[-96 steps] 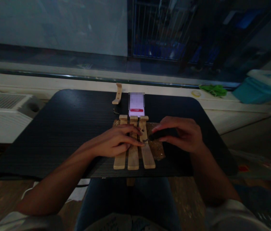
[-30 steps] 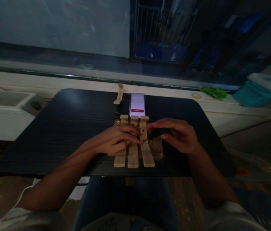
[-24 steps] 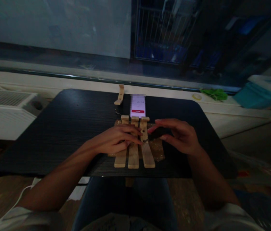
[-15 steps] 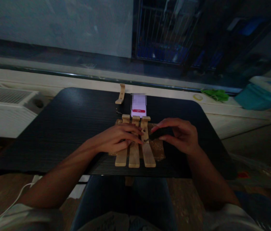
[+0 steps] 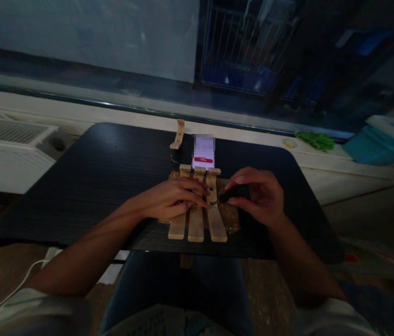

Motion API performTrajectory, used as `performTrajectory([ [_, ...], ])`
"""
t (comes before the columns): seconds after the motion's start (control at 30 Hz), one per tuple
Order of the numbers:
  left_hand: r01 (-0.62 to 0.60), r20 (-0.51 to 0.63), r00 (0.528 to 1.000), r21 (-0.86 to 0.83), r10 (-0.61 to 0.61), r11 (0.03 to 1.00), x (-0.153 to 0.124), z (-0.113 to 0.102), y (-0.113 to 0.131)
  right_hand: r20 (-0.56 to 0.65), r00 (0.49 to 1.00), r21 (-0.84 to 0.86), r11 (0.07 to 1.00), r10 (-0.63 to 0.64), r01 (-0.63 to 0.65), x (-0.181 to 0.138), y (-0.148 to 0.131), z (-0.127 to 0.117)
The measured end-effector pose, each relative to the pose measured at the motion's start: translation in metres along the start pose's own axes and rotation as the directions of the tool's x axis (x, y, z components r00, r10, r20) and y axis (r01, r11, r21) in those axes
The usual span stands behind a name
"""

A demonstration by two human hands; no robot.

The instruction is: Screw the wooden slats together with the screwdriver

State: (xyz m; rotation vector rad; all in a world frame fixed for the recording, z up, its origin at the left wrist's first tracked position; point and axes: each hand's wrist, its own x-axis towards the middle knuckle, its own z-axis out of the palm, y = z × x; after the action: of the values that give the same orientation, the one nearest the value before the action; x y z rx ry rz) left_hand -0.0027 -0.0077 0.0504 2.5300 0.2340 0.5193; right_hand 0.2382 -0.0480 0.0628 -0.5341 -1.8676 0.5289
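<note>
Three pale wooden pieces with hooked far ends lie side by side: a left piece [image 5: 176,229], a middle piece [image 5: 196,228] and a right piece [image 5: 217,226]. My left hand [image 5: 169,198] rests across the left and middle pieces, fingers stretched out and spread, fingertips at the right piece. My right hand [image 5: 265,193] pinches a short dark-handled tool [image 5: 231,192] between thumb and fingers. Its thin metal tip meets the right piece near a dark hole. The exact kind of tool is too dark to make out.
Brown bubble wrap [image 5: 231,217] lies under the pieces on the black table [image 5: 95,186]. Behind them are a lit phone [image 5: 204,151] and another curved wooden piece [image 5: 179,134]. The windowsill holds a tape roll [image 5: 289,143], green cloth [image 5: 315,140] and teal bin [image 5: 369,147].
The view has shifted slightly. Both hands keep nearly the same places, and the tool's tip stays at the right wooden piece.
</note>
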Motion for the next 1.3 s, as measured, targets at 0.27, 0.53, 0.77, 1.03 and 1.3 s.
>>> performTrajectory([
  [0.27, 0.01, 0.011, 1.0, -0.029, -0.009, 1.0, 0.0, 0.0, -0.001, 0.173, 0.985, -0.057, 0.998, -0.019, 0.03, 0.005, -0.009, -0.01],
  [0.53, -0.01, -0.003, 1.0, -0.029, 0.01, 1.0, 0.0, 0.0, -0.001, 0.19, 0.975, 0.025, 0.992, 0.113, -0.12, 0.0, -0.011, -0.016],
  [0.77, 0.005, 0.003, 1.0, -0.022, -0.005, 1.0, -0.001, 0.0, -0.001, 0.128, 0.985, 0.062, 0.991, 0.113, -0.122, -0.002, -0.007, -0.014],
  [1.03, -0.006, -0.006, 1.0, -0.01, 0.006, 1.0, 0.0, 0.0, 0.0, 0.05, 0.996, 0.063, 0.995, 0.08, -0.083, -0.004, -0.001, -0.011],
  [1.3, -0.015, -0.011, 1.0, -0.006, 0.015, 1.0, -0.001, 0.001, -0.002, 0.008, 0.997, 0.016, 0.997, 0.071, -0.072, -0.002, -0.002, -0.006],
])
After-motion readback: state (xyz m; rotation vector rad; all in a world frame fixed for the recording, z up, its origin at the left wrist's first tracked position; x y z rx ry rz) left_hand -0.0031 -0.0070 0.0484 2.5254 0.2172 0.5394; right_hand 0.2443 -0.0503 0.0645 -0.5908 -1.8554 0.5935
